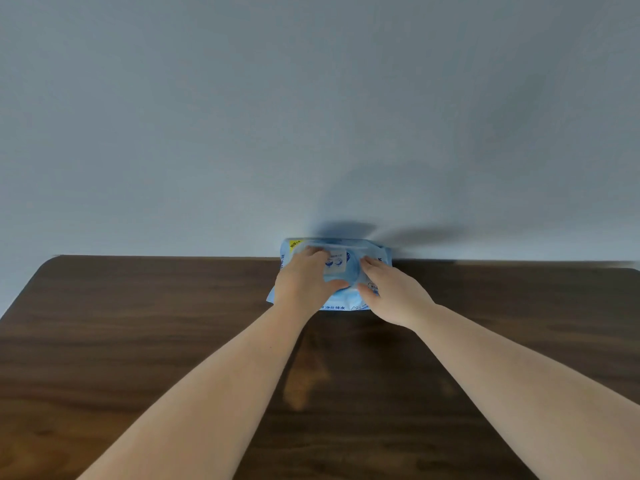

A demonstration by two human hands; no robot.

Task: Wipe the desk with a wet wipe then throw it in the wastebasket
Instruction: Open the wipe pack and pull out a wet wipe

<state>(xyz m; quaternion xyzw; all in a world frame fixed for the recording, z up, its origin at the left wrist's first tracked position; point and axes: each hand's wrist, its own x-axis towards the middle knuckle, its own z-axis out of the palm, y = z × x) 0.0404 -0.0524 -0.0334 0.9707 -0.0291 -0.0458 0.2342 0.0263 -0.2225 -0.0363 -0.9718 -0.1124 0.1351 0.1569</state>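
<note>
Wet wipe pack set at far desk edge against wall; left end gripped by left hand, right end clasped by right hand, likely steadied so flap can be opened; no wipe drawn yet; wastebasket unseen

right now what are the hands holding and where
Both hold the light blue plastic wet-wipe pack: left hand over its left half, right hand at its right end.
</note>
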